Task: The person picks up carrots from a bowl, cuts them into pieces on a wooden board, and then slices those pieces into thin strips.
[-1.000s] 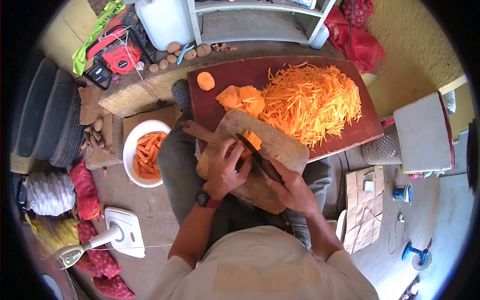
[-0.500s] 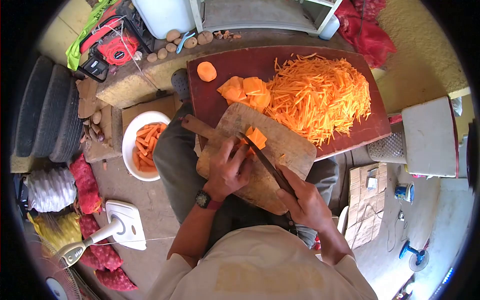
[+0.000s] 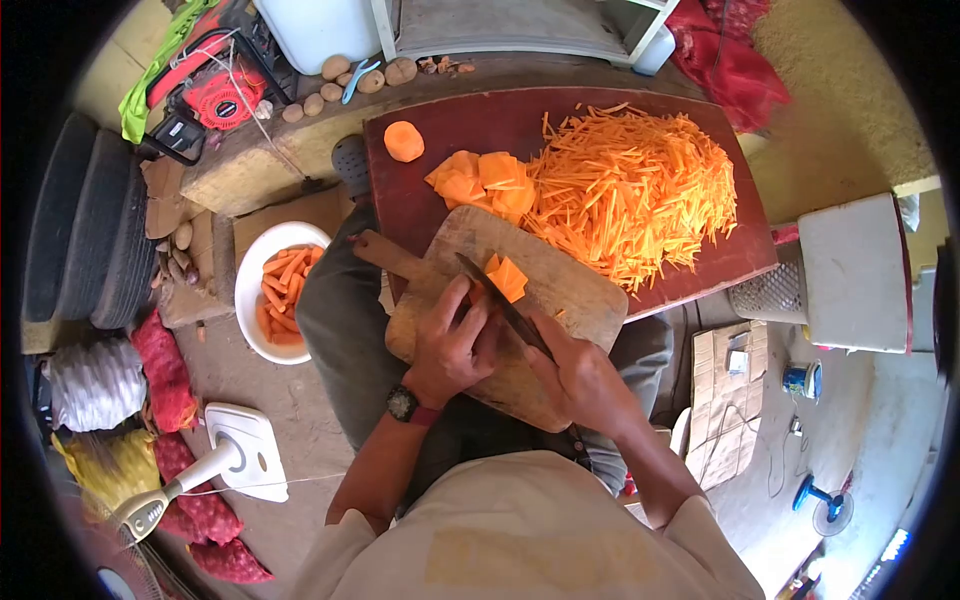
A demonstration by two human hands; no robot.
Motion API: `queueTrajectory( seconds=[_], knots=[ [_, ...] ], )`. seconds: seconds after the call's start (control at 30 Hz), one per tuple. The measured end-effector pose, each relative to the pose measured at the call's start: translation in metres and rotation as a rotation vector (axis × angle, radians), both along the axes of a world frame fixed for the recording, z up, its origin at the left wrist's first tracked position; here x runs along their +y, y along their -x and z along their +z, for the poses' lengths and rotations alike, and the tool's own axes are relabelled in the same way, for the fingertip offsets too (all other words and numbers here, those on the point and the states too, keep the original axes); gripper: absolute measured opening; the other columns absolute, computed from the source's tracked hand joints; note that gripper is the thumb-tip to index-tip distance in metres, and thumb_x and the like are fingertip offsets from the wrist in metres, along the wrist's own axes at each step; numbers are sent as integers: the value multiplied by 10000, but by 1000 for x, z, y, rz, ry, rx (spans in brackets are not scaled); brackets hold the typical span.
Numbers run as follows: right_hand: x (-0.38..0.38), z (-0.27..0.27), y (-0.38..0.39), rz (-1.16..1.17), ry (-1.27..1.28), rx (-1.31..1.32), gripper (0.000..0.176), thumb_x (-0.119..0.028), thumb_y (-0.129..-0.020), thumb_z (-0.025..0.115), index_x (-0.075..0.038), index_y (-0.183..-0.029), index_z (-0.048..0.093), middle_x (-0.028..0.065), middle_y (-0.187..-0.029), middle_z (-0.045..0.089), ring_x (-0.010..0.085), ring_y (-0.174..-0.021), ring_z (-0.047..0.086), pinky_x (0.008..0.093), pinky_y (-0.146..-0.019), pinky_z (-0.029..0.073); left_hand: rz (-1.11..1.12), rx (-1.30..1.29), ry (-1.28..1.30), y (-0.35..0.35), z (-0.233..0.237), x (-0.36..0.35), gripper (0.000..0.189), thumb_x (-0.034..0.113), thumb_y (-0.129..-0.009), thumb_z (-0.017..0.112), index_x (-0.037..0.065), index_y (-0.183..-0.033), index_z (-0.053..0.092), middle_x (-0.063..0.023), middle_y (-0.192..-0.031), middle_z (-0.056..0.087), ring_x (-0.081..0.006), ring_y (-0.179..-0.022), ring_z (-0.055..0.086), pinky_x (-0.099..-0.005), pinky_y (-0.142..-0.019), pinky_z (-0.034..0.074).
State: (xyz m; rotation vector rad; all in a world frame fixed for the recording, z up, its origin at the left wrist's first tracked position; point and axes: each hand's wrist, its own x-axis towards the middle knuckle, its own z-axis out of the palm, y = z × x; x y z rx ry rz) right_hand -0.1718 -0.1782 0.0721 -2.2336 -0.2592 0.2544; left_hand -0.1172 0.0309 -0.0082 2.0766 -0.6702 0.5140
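Observation:
A wooden cutting board (image 3: 580, 283) with a handle rests across my lap, against the edge of a dark red table (image 3: 395, 188). My right hand (image 3: 585, 380) grips the knife (image 3: 508, 308), its blade slanting up and left over the board. My left hand (image 3: 455, 345) is closed, fingers curled close beside the blade; the carrot under them is mostly hidden. Past the blade lie cut carrot slices (image 3: 510, 281). On the table are a big heap of carrot strips (image 3: 640, 195), stacked carrot slices (image 3: 485, 183) and a thick carrot chunk (image 3: 404, 141).
A white bowl (image 3: 245, 305) of peeled carrots (image 3: 287, 290) stands left of my leg. Farther left are tires (image 3: 85, 220), red mesh sacks (image 3: 165, 370) and a fan (image 3: 150, 508). A red generator (image 3: 222, 100) and potatoes (image 3: 335, 68) sit at the upper left.
My right hand and the knife have shifted left and slightly up, with the blade now closer to my left fingers. The whole view has moved a little.

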Motion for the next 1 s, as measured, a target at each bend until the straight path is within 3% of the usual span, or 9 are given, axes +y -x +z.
queueTrajectory(
  seconds=[0.13, 0.23, 0.33, 0.43, 0.53, 0.87, 1.0],
  knots=[
    [6, -9, -13, 11, 45, -32, 492, -141, -1084, 660, 48, -1520, 528, 346, -1071, 728, 529, -938, 739, 521, -804, 579, 11, 29, 50, 3, -2, -1, 264, -3, -908, 807, -37, -1163, 745, -255, -1270, 656, -394, -1003, 752, -452, -845, 613],
    [-2, -14, -15, 23, -22, -84, 432, -189, -1093, 646, 19, -1456, 539, 349, -992, 719, 547, -935, 723, 588, -765, 572, -3, 16, 82, 1, 4, -1, 254, -16, -921, 801, -38, -1167, 742, -235, -1235, 644, -363, -979, 749, -430, -828, 606],
    [-4, -6, -9, 23, -123, -187, 432, -158, -1087, 651, 23, -1465, 545, 341, -1001, 723, 548, -954, 727, 566, -786, 575, 19, -11, 109, 2, 4, 0, 243, -34, -892, 800, -23, -1128, 739, -204, -1189, 629, -351, -943, 735, -421, -795, 606],
    [-3, 20, 3, -18, -141, -74, 472, -127, -1079, 659, 9, -1510, 525, 328, -1017, 727, 545, -955, 728, 545, -791, 576, 27, -9, 110, 3, -1, 2, 249, -53, -864, 797, -17, -1105, 746, -181, -1145, 632, -351, -917, 718, -427, -761, 595],
    [-2, 29, 9, -6, -131, -71, 419, -106, -1100, 634, 37, -1486, 562, 257, -1015, 719, 476, -936, 739, 420, -817, 571, 20, -5, 118, 2, -4, 1, 268, -64, -845, 797, -19, -1107, 755, -172, -1113, 644, -355, -914, 702, -440, -746, 581],
    [4, 36, 11, 6, 9, -25, 468, -106, -1067, 666, 16, -1499, 533, 303, -1009, 726, 542, -951, 729, 519, -772, 587, -5, -7, 136, 0, -4, 1, 317, -79, -807, 805, -27, -1116, 752, -181, -1127, 655, -380, -959, 674, -457, -774, 565],
    [5, 3, 6, 39, 105, -49, 507, -148, -1061, 664, -12, -1515, 484, 325, -962, 734, 561, -887, 720, 599, -729, 572, -14, -78, 91, -4, 1, 3, 304, -85, -827, 805, -33, -1120, 739, -187, -1148, 658, -375, -966, 680, -444, -798, 571]
  ],
)
